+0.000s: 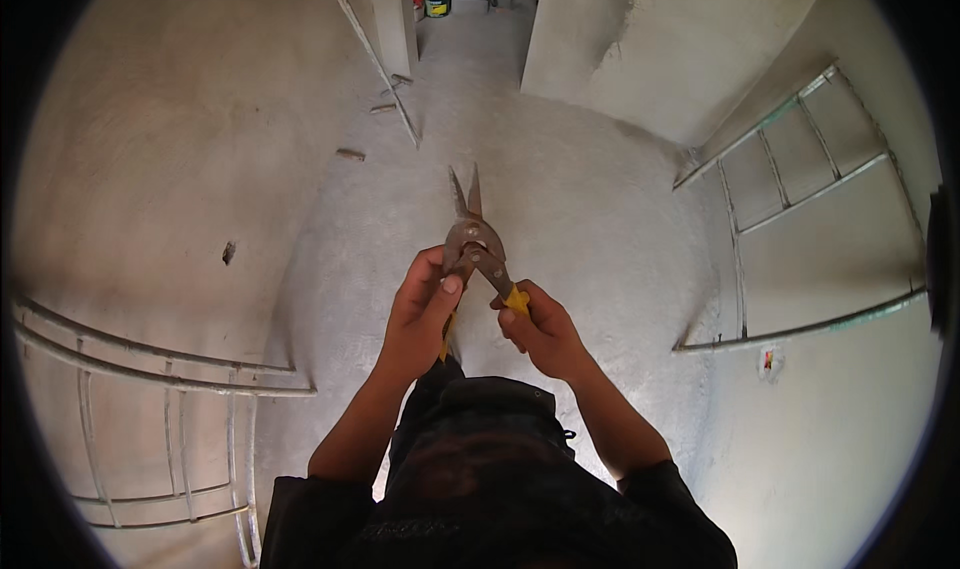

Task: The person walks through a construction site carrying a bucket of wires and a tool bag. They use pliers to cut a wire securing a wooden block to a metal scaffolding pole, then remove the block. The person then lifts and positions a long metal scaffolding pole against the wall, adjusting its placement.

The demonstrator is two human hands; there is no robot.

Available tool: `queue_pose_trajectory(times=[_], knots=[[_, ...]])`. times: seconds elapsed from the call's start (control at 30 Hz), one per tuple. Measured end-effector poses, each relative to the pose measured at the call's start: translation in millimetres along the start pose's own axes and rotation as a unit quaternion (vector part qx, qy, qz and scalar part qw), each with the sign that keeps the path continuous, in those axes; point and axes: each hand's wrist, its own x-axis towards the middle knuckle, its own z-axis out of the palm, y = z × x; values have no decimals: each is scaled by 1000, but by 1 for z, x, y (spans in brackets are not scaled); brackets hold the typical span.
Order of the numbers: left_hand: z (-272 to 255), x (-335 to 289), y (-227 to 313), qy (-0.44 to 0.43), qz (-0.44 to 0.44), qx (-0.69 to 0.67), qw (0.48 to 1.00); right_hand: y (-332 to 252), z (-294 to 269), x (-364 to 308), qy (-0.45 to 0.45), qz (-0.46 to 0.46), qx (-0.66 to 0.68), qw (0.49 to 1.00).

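- head view: yellow-handled, dark metal snips (472, 233) stand mid-frame, blades (475, 197) parted
- left hand (418, 319) grips them below the blades, probably for steadiness
- right hand (541, 331) clasps one yellow handle (516, 301), apparently for leverage

I see the person's bare left forearm (365, 419) and right forearm (620, 419) angle inward, bringing the hands near each other, apart, ahead of the torso. The left hand (420, 314) is raised slightly higher, its thumb (452, 286) pointing up and inward; its other fingers are partly hidden, though they seem curled. The right hand (543, 331) is closed, fingers bent toward the left.
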Motion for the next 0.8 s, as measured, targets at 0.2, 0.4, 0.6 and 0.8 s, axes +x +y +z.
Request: queue_pose_trajectory(times=[0.2, 0.4, 0.6, 0.8], knots=[[-51, 206, -35, -100, -33, 31, 994, -20, -90, 178, 48, 61, 70, 995], [-13, 446, -50, -131, -30, -71, 988, -55, -208, 350, 127, -53, -31, 990], [28, 673, -76, -155, 3, 241, 958, -77, -341, 506, 68, -54, -75, 993], [24, 885, -104, -175, 38, 296, 938, -90, -490, 649, 26, 35, 298, 954]])
